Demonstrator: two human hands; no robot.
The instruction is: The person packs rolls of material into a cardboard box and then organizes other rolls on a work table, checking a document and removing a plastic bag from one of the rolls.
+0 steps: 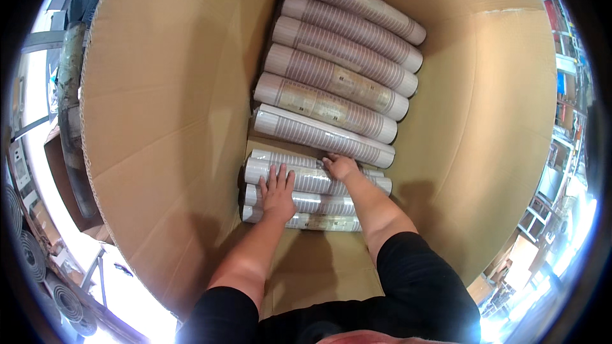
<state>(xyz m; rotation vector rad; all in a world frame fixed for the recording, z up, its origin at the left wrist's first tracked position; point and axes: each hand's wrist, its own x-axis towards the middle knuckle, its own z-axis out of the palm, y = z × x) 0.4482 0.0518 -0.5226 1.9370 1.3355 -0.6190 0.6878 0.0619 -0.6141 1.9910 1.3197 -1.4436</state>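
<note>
Plastic-wrapped rolls with pale ends and brown striped wrapping lie side by side inside a large cardboard box (159, 89). My left hand (277, 196) is open, its spread fingers lying flat across a near wrapped roll (312, 178) and its palm over the rolls closer to me. My right hand (340, 167) has bent fingers curled over the far edge of that same roll, right of the middle. This roll partly covers another wrapped roll (271, 155) just beyond it. Under my left hand, two nearer rolls (324, 204) are partly hidden.
Farther in, several matching rolls (344, 83) form a slanting row, with a gap between the nearest one (325, 135) and the group under my hands. Tall cardboard walls enclose both sides. Outside at left are a long dark tube (73, 114) and coiled grey rolls (64, 299).
</note>
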